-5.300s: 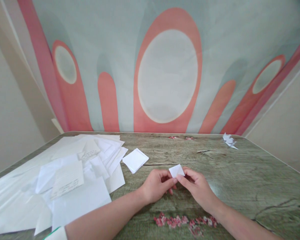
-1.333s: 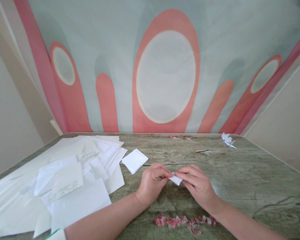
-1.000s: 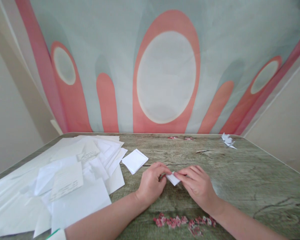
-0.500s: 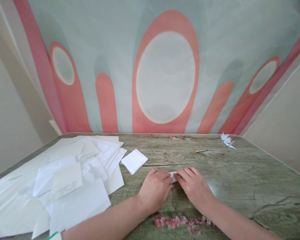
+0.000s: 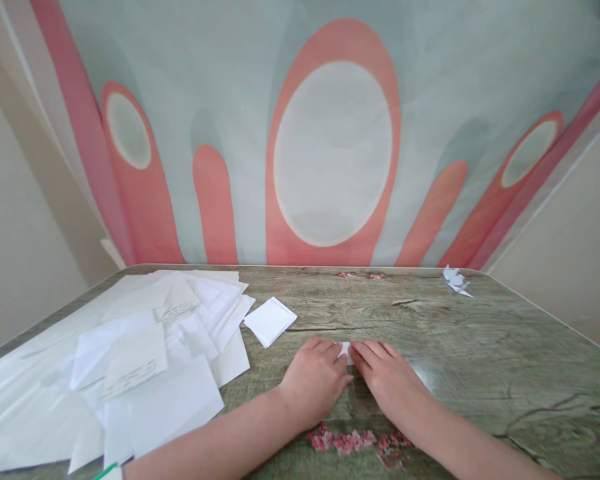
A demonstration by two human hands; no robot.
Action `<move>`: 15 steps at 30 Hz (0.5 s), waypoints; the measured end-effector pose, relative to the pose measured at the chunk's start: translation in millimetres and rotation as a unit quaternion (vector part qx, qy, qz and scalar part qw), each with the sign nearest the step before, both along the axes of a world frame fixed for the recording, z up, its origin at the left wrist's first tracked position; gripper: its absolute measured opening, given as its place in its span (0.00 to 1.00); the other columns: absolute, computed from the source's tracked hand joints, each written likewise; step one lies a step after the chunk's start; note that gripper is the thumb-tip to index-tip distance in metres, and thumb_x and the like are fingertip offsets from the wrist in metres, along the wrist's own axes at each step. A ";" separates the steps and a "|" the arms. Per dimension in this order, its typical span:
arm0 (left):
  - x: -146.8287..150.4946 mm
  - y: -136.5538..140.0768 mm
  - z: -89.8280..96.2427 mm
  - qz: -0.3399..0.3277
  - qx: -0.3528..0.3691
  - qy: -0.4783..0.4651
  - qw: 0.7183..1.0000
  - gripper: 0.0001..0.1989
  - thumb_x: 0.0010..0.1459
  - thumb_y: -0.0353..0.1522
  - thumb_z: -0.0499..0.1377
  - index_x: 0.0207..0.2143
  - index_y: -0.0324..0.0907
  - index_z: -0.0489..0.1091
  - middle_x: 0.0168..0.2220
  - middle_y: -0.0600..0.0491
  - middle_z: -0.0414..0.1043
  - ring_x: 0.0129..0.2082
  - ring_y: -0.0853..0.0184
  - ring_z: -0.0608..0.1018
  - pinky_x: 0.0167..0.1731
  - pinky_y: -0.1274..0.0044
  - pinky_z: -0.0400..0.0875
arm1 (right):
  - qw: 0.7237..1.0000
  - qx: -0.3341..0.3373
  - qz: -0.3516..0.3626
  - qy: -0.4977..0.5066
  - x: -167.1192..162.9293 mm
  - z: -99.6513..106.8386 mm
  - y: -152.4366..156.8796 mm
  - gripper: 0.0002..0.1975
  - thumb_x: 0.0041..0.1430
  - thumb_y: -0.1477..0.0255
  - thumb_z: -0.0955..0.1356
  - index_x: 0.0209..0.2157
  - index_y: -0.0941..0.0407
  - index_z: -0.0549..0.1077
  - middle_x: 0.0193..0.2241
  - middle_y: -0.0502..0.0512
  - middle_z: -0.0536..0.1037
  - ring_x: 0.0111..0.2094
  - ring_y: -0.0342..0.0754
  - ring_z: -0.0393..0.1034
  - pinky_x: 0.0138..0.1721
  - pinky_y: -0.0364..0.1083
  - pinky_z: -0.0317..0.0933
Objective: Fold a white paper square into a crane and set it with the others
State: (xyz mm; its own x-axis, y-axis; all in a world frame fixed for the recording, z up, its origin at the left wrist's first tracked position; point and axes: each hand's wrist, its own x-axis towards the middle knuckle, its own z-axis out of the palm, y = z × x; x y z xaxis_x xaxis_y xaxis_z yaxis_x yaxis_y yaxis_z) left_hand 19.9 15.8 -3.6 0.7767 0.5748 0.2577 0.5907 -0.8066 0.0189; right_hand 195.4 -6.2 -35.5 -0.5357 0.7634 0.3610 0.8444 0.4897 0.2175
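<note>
Between my two hands is a small piece of folded white paper (image 5: pixel 345 350), mostly hidden under the fingers. My left hand (image 5: pixel 315 380) is closed on its left end, thumb towards me. My right hand (image 5: pixel 383 371) grips the right end with its fingers bent over the paper. Both hands rest low at the tabletop, nearly touching each other. Just beyond my left hand lies a small stack of square white paper (image 5: pixel 271 322), turned cornerwise.
A wide, loose pile of white sheets (image 5: pixel 165 400) covers the table's left side. Small folded paper pieces (image 5: pixel 457 281) lie at the far right edge. The wood-patterned table (image 5: pixel 480 373) meets a patterned backdrop (image 5: pixel 330 153) behind.
My fingers have shifted slightly on the folded paper, and less of it shows between my hands. The left thumb has moved a little to the right. The other papers lie as before.
</note>
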 end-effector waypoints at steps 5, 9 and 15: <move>0.4 -4.0 0.5 0.009 0.015 0.024 1.000 0.16 0.59 0.37 0.52 0.44 0.35 0.66 0.45 0.45 0.70 0.46 0.60 0.70 0.48 0.68 0.60 | 1.000 -0.009 -0.005 -0.021 -1.3 3.5 0.3 0.13 0.57 0.82 0.61 0.43 0.62 0.71 0.43 0.61 0.74 0.40 0.50 0.66 0.39 0.49 0.60; 1.1 -5.5 -0.1 0.025 0.017 0.032 0.999 0.19 0.60 0.39 0.49 0.47 0.36 0.65 0.45 0.46 0.70 0.46 0.60 0.69 0.51 0.67 0.57 | 0.999 0.002 -0.013 -0.040 -1.8 -1.4 -1.9 0.16 0.56 0.82 0.60 0.45 0.63 0.69 0.45 0.63 0.73 0.42 0.52 0.66 0.41 0.50 0.61; 2.3 -3.5 -3.9 0.019 0.046 0.043 0.998 0.22 0.62 0.41 0.45 0.49 0.34 0.65 0.50 0.43 0.67 0.53 0.59 0.64 0.54 0.68 0.52 | 0.994 0.032 -0.015 -0.102 -1.4 -15.7 -7.5 0.22 0.50 0.85 0.58 0.48 0.67 0.68 0.49 0.67 0.70 0.47 0.57 0.65 0.44 0.55 0.63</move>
State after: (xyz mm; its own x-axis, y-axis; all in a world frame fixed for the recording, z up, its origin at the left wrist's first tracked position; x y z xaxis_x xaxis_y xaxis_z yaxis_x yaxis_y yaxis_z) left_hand 22.2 12.3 -7.5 0.7764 0.5809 0.2446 0.6169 -0.7799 -0.1058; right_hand 194.1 -13.6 -51.2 -0.5803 0.7586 0.2962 0.7936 0.4450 0.4150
